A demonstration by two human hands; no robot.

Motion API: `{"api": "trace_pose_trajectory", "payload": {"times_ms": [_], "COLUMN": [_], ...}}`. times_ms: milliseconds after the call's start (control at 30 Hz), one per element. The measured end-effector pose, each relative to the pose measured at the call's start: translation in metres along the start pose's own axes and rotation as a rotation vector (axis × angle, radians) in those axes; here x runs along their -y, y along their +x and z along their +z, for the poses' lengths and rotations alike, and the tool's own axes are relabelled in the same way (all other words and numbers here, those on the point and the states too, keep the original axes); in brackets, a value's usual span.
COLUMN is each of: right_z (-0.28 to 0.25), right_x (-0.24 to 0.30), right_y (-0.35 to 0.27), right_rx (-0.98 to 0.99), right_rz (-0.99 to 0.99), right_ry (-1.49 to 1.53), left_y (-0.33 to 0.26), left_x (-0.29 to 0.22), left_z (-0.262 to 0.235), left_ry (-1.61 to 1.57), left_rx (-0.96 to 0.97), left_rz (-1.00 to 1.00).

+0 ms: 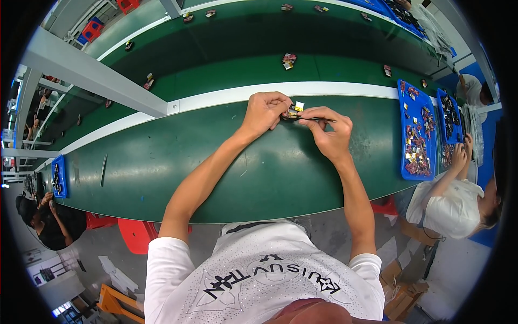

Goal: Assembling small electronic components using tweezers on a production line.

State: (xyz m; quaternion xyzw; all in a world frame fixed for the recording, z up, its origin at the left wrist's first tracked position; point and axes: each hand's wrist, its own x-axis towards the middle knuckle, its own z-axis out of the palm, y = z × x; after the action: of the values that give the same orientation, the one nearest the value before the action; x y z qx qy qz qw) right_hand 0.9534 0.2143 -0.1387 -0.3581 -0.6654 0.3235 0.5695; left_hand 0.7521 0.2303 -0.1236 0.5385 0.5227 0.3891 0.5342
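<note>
My left hand (263, 113) is closed round a small electronic part (293, 114), black with a yellow and white tab standing up from it. Its fingers cover much of the part, just above the green worktable (280, 178) near the table's far edge. From the right, my right hand (333, 134) pinches a thin dark pointed tool (326, 119) between thumb and fingers. The tool's inner end meets the part or lies right beside it; the exact contact is too small to tell.
Beyond a white rail (226, 98) runs a green conveyor belt (216, 72) carrying scattered small parts. A blue tray (415, 176) of parts stands right, near a co-worker (453, 205). Another blue tray (63, 178) is far left. A metal post (97, 73) slants across the left.
</note>
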Motion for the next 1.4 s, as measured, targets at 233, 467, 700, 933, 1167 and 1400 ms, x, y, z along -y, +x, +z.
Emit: {"api": "trace_pose_trajectory", "payload": {"times_ms": [233,467,700,933,1167,1400], "right_z": [0.001,0.000,0.000,-0.001,-0.003,0.000], "right_x": [0.001,0.003,0.001,-0.002,0.007,0.011], "right_y": [0.001,0.001,0.001,0.004,0.002,-0.001], "right_rx": [0.004,0.011,0.020,0.076,0.019,-0.228], "right_rz": [-0.007,-0.027,-0.086,-0.327,-0.300,0.284], "right_ry": [-0.008,-0.015,-0.025,-0.203,-0.241,0.224], "left_y": [0.000,-0.001,0.000,0.000,-0.003,-0.011], "left_x": [0.003,0.002,0.000,0.002,-0.003,-0.016], "left_z": [-0.002,-0.001,0.002,0.006,0.014,0.035], "left_ry": [-0.009,0.010,0.032,0.192,0.341,0.250], "left_rx": [0.011,0.011,-0.012,-0.085,-0.176,-0.398], "left_rz": [0.005,0.003,0.003,0.041,0.094,0.364]}}
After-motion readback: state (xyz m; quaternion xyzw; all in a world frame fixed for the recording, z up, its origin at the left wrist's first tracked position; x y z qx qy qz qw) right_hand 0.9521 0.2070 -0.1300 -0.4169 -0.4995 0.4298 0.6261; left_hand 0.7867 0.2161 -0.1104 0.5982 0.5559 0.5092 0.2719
